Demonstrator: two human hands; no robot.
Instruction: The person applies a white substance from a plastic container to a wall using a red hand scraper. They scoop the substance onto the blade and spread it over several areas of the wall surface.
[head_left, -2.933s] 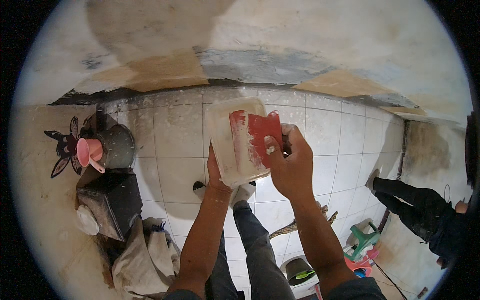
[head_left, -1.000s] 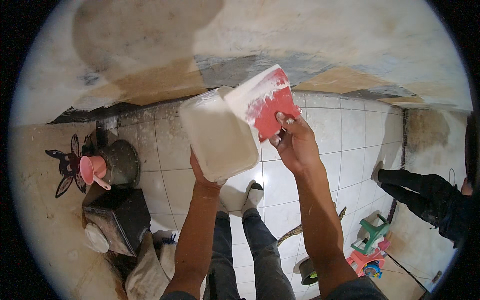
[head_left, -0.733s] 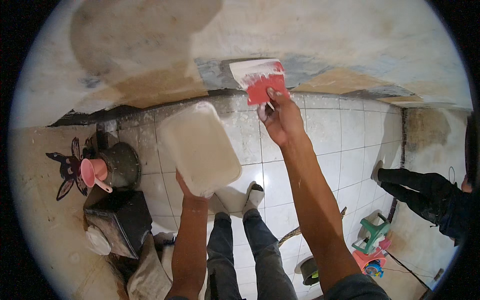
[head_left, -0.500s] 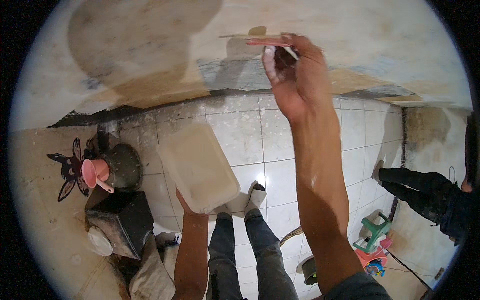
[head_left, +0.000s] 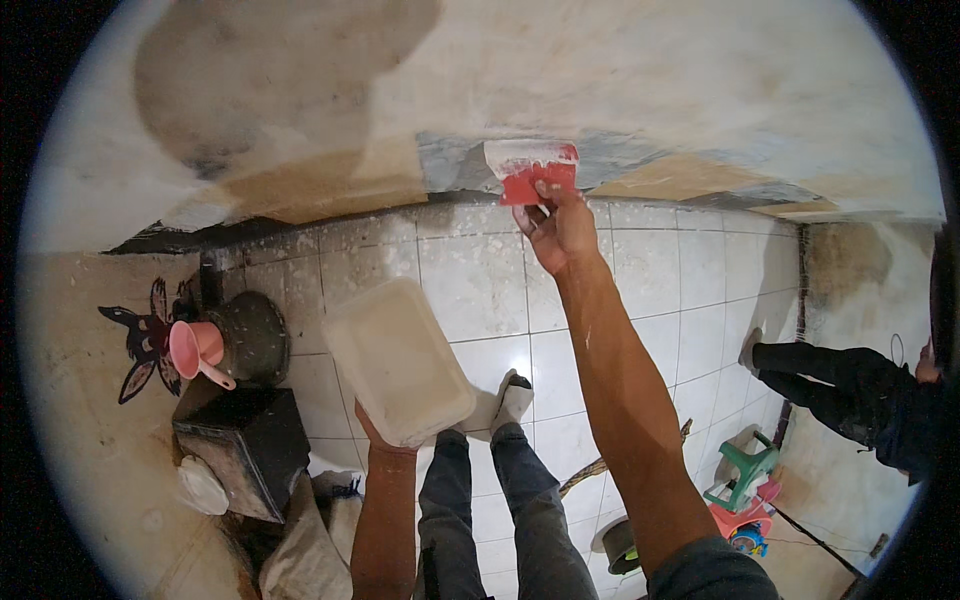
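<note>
My right hand (head_left: 562, 228) is closed on a red flat putty spreader (head_left: 537, 186), whose far edge is smeared with white paste. That edge is against or very near the lower part of the patchy wall (head_left: 680, 90); contact is hard to judge. Down to the left, my left hand (head_left: 378, 432) grips the near end of a whitish rectangular tub (head_left: 400, 360), with most of its fingers hidden beneath. A pale coating covers the tub's inside. Grey and tan patches show on the wall around the spreader.
On the left, a pink dipper (head_left: 196, 346) rests by a dark round bucket (head_left: 255, 338), behind a black box (head_left: 245, 450). White floor tiles (head_left: 475, 270) carry pale specks. At right are a green stool (head_left: 748, 472) and another person's dark-clothed legs (head_left: 815, 375). A coiled roll (head_left: 620, 545) lies near my feet.
My right hand has come down the wall toward the floor, and the spreader has turned from edge-on to showing its flat face. The tub in my left hand has shifted only slightly.
</note>
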